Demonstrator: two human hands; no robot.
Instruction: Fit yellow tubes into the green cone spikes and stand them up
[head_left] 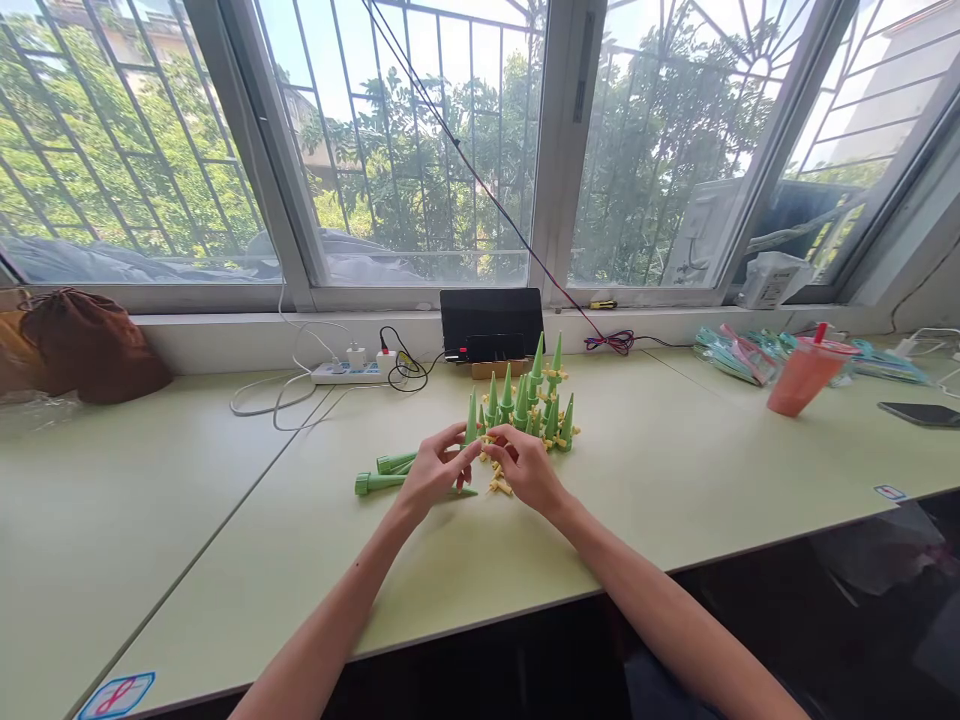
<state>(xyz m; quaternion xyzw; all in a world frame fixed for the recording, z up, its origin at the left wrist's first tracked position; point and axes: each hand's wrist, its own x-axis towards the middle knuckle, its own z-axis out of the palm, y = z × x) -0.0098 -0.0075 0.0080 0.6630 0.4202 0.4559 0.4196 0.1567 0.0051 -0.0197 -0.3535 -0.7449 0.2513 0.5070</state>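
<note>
My left hand (437,468) and my right hand (527,468) meet over the middle of the table, fingertips pinched together around a small yellow valve piece (486,437). The fingers partly cover it. Just behind them stands a group of green plastic watering spikes (522,400), points up, many with yellow valves at their sides. One green spike (471,418) rises right behind my left fingers, its base hidden. Below my left hand lie a few long green spikes (379,482) on their sides. Loose yellow valves (500,487) lie under my right hand.
A dark tablet (491,322) leans at the sill behind the spikes. A white power strip (349,372) with cables is at back left, a brown drawstring bag (94,345) farther left. On the right are a red cup (808,375), plastic packets (739,355) and a phone (921,413).
</note>
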